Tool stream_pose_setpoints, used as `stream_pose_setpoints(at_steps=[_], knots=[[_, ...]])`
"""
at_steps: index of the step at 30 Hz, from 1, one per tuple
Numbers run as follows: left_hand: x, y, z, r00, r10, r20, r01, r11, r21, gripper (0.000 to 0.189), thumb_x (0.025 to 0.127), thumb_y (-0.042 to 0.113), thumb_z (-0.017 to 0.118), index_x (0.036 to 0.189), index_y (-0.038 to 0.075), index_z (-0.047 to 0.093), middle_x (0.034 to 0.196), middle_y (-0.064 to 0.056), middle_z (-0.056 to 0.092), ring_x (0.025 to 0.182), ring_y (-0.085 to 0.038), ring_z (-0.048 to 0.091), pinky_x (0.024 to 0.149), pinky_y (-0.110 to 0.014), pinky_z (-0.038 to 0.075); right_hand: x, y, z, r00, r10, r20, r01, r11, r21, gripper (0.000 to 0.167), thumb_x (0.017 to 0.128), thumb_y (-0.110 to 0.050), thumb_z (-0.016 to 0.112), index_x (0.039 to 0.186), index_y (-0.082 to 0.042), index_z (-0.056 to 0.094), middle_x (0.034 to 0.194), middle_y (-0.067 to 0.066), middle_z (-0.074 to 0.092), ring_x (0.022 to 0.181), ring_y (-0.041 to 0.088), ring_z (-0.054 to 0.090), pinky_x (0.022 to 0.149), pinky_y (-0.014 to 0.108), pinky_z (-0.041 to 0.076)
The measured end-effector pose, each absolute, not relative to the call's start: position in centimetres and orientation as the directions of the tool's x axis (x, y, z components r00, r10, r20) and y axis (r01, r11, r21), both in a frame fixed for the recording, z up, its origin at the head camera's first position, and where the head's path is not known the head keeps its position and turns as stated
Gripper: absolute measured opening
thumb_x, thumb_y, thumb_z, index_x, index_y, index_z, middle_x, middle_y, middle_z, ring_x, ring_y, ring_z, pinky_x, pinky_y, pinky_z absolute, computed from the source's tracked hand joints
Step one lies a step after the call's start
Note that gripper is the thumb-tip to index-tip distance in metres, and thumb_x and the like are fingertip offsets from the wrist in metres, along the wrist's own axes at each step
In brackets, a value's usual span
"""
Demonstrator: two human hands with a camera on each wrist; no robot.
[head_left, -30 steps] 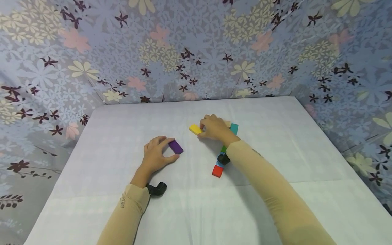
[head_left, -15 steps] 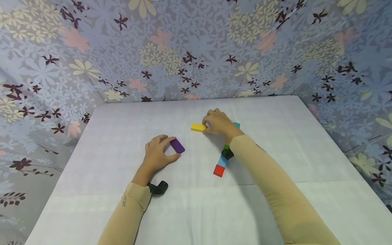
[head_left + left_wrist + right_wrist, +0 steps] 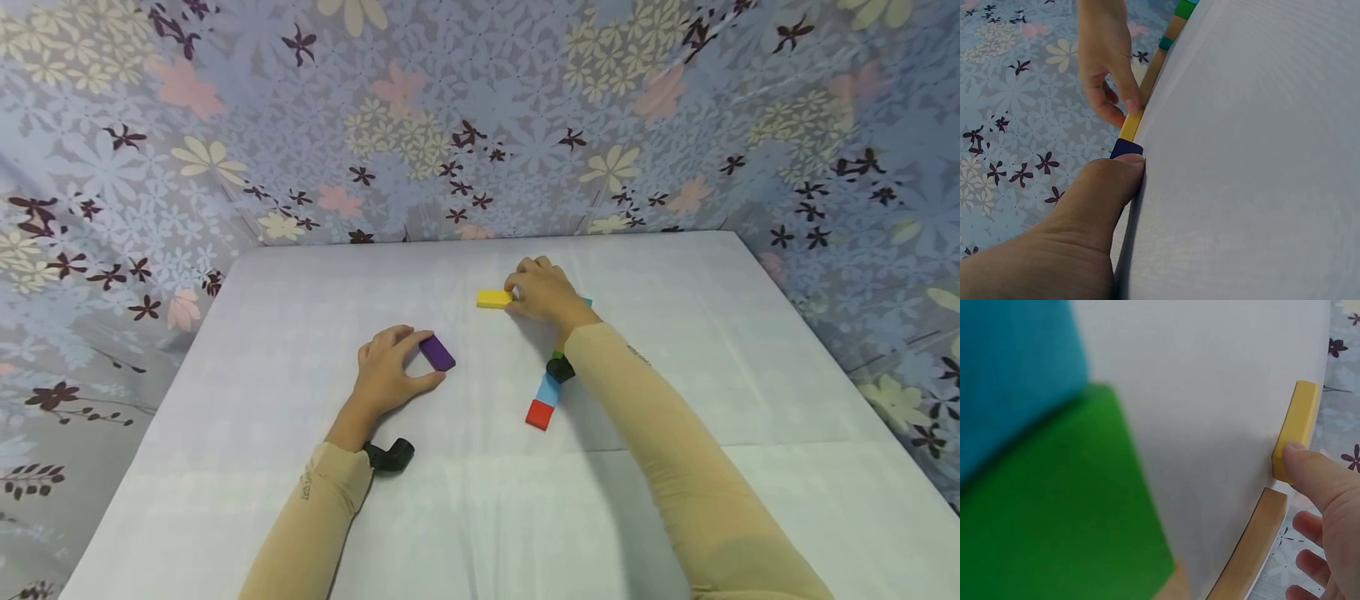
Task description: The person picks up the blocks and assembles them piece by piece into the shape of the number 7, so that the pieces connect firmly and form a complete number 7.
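In the head view my left hand (image 3: pixel 386 371) pinches a purple block (image 3: pixel 437 353) at its ends, between thumb and forefinger, on the white cloth. The same block (image 3: pixel 1126 147) looks dark blue in the left wrist view. Further back, my right hand (image 3: pixel 546 293) pinches one end of a yellow block (image 3: pixel 493 299), which lies crosswise. The right wrist view has a natural wood block (image 3: pixel 1250 544) close to the yellow block's near end; whether they touch I cannot tell. In the head view the right hand hides that wood block.
A line of blocks runs toward the front: teal (image 3: pixel 587 302), green (image 3: pixel 557 356), light blue (image 3: pixel 548 390) and red (image 3: pixel 540 414). My right forearm covers part of it. Flowered cloth (image 3: pixel 480 125) rises behind the table (image 3: pixel 337 275).
My right hand has moved back and slightly right, turning the yellow block from slanted to nearly level across the view. My left hand keeps its pinch on the purple block, almost still.
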State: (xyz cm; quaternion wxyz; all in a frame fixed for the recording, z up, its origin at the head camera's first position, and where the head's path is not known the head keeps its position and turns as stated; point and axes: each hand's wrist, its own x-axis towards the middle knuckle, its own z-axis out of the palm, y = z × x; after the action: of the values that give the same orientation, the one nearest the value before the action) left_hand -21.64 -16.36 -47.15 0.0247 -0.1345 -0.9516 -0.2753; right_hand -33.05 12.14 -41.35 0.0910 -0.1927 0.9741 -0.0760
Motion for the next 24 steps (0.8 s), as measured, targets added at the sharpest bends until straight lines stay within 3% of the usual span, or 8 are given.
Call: stream_pose_setpoints(at_steps=[24], knots=[[-21.9, -16.2, -47.5, -0.960, 0.247, 0.128, 0.278, 0.818, 0.504, 0.074, 0.078, 0.057, 0.075, 0.142, 0.029, 0.053, 0.148, -0.013, 0.045, 0.139, -0.034, 0.038, 0.110, -0.058, 0.022, -33.7, 13.2, -41.2, -0.922, -0.345, -0.175, -0.314, 0.931, -0.185, 0.038, 0.095, -0.038, 0.066, 0.127, -0.019, 0.064, 0.137, 0.008, 0.050, 0.128, 0.033, 0.039, 0.106, 0.052, 0.035]])
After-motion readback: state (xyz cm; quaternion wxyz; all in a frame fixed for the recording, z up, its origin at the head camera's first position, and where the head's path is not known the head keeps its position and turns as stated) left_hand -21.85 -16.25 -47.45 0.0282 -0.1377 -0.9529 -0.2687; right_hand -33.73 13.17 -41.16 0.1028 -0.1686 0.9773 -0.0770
